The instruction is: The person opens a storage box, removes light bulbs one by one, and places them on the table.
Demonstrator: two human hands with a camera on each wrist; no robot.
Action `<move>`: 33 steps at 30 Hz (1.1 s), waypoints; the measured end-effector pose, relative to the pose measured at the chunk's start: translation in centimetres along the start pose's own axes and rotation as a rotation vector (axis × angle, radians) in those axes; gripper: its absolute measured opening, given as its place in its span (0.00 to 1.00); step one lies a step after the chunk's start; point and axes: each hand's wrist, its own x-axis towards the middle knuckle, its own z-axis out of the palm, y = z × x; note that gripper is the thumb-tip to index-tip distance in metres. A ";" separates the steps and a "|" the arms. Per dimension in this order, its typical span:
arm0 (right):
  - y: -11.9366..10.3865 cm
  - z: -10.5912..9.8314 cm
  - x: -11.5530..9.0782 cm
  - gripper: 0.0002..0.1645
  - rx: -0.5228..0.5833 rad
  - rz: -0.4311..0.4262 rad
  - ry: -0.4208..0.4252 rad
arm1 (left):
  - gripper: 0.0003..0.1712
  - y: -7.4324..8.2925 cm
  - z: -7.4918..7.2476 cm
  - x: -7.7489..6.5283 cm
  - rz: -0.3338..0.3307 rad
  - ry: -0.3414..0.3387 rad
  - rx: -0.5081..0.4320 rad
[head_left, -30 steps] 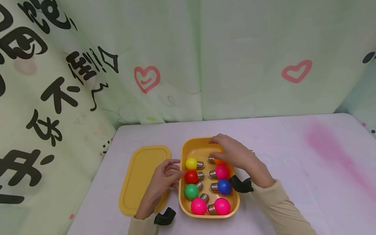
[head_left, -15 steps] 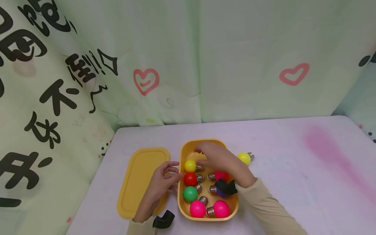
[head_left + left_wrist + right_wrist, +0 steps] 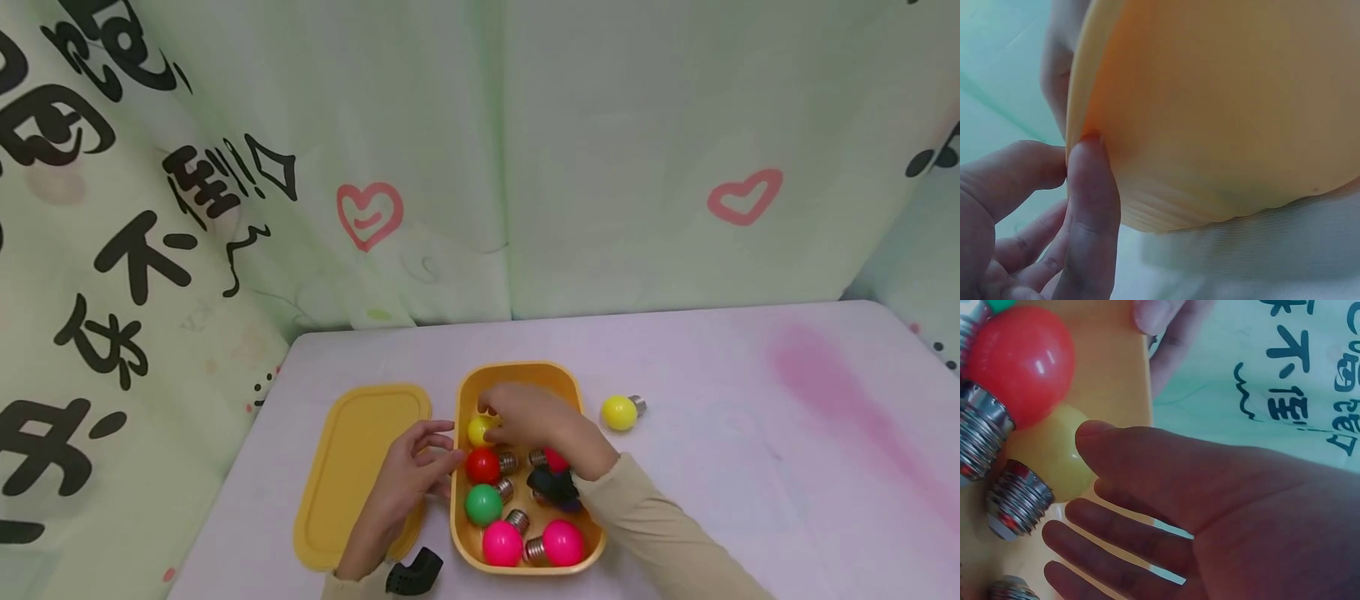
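Note:
A yellow plastic box holds several coloured light bulbs with metal screw bases. My left hand is at its left side; in the left wrist view, thumb and finger pinch the box's wall. My right hand reaches over the far part of the box, around a yellow bulb. Its thumb touches that bulb, and the other fingers lie fairly straight beside it. Close by are a red bulb and a green bulb. Two pink bulbs lie at the near end.
Left of the box lies its yellow lid, partly beneath my left hand. Another yellow bulb rests on the pale tablecloth to the right. A printed curtain rises behind the table. The black wrist mount hides part of the box.
My right hand has moved left from the box's upper right area to the yellow bulb at the left. The bulb outside the box has come into sight. My left hand stays at the wall.

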 end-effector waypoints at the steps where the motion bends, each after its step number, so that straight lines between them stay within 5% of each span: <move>1: 0.0 0.1 0.1 0.16 -0.003 0.001 -0.004 | 0.30 0.0 0.0 0.0 0.000 -0.001 -0.001; 19: 0.1 1.1 0.9 0.15 0.017 -0.015 -0.029 | 0.30 -0.1 -0.2 -0.3 -0.018 0.002 -0.013; 33: 1.3 -0.9 -2.0 0.18 0.022 -0.107 0.110 | 0.29 -0.1 -0.1 0.0 0.001 -0.017 -0.031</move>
